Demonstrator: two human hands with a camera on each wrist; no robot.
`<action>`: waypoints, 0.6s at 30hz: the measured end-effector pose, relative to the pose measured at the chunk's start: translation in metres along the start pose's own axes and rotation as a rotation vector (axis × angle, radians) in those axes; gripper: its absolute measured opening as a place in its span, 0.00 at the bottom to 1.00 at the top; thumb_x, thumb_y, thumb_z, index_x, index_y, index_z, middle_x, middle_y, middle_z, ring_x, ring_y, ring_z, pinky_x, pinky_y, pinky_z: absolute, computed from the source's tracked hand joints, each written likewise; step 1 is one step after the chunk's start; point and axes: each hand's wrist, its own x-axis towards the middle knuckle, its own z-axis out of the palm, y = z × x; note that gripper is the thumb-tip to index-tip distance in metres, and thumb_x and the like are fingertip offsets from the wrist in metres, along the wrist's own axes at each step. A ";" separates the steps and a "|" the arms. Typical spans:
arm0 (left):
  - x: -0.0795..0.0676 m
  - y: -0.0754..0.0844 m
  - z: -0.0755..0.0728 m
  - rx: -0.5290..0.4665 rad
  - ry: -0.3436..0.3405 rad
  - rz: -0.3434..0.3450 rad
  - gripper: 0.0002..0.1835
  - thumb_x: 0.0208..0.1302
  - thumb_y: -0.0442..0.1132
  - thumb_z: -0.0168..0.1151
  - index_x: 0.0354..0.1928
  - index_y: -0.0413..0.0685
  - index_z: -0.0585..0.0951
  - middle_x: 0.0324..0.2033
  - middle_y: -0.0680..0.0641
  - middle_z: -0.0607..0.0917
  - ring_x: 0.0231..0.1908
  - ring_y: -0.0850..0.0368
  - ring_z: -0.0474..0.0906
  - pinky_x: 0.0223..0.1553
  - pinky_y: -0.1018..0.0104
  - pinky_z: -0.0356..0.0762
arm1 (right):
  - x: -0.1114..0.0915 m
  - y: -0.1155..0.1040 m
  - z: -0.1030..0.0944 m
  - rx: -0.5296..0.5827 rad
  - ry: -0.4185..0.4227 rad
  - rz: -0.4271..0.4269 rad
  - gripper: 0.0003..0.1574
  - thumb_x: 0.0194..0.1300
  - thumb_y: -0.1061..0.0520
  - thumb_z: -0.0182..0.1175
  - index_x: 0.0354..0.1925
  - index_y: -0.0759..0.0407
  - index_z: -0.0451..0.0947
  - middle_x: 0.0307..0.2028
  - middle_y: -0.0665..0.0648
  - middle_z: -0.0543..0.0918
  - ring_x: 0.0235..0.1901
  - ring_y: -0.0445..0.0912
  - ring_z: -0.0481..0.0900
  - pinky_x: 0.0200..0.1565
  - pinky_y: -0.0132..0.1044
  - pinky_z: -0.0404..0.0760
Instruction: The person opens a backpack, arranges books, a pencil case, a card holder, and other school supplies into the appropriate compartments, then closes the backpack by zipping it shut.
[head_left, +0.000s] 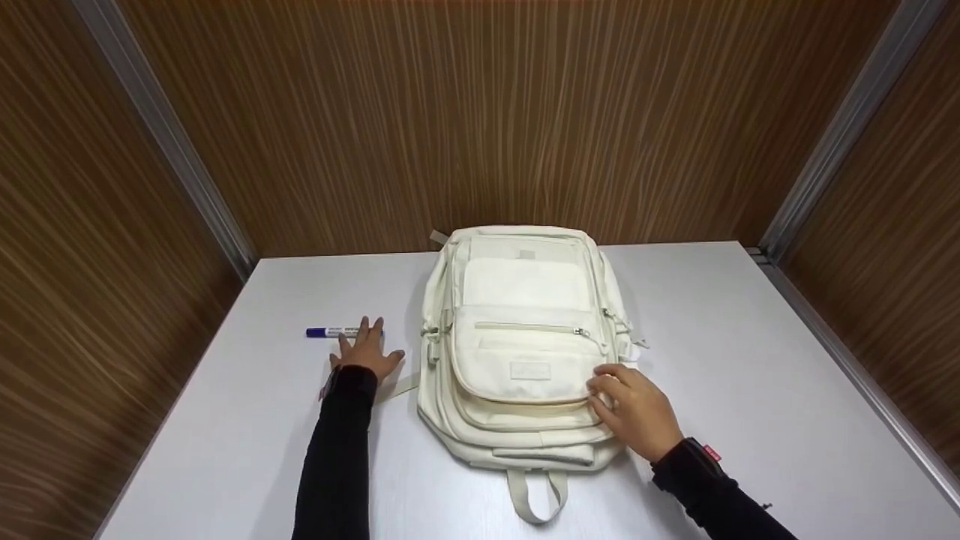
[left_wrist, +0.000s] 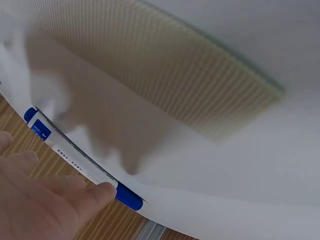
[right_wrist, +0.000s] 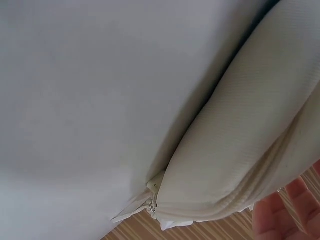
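A cream backpack (head_left: 525, 289) lies on its back on the white table, its top handle (head_left: 536, 517) toward me. To its left is a white marker (head_left: 334, 332) with blue ends. My left hand (head_left: 366, 352) reaches over the marker with fingers spread and hides part of it; in the left wrist view a fingertip (left_wrist: 107, 190) lies at one blue end of the marker (left_wrist: 75, 152). At the lower right corner of the backpack's front flap, my right hand (head_left: 637, 409) has its fingers loosely bent. Whether they touch the flap is unclear.
Wood-grain panels (head_left: 480, 112) with metal edge strips enclose the table (head_left: 750, 390) at the back and sides. A strap (head_left: 401, 386) sticks out from the backpack's left side. Zipper pulls (head_left: 637, 343) hang at its right side.
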 end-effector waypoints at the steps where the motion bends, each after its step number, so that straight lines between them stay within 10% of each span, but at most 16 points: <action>1: 0.000 0.001 0.000 0.011 -0.001 0.001 0.44 0.64 0.57 0.56 0.78 0.54 0.50 0.78 0.43 0.44 0.72 0.22 0.32 0.66 0.23 0.36 | 0.000 0.000 0.000 -0.002 0.001 -0.002 0.17 0.45 0.60 0.77 0.36 0.52 0.84 0.42 0.53 0.85 0.40 0.50 0.83 0.39 0.43 0.82; 18: 0.011 -0.006 0.003 0.049 -0.006 0.003 0.43 0.63 0.56 0.55 0.76 0.51 0.54 0.77 0.38 0.46 0.71 0.19 0.38 0.66 0.23 0.42 | 0.000 0.000 0.002 0.002 -0.028 0.010 0.16 0.46 0.60 0.76 0.36 0.53 0.84 0.43 0.54 0.84 0.42 0.50 0.83 0.41 0.42 0.83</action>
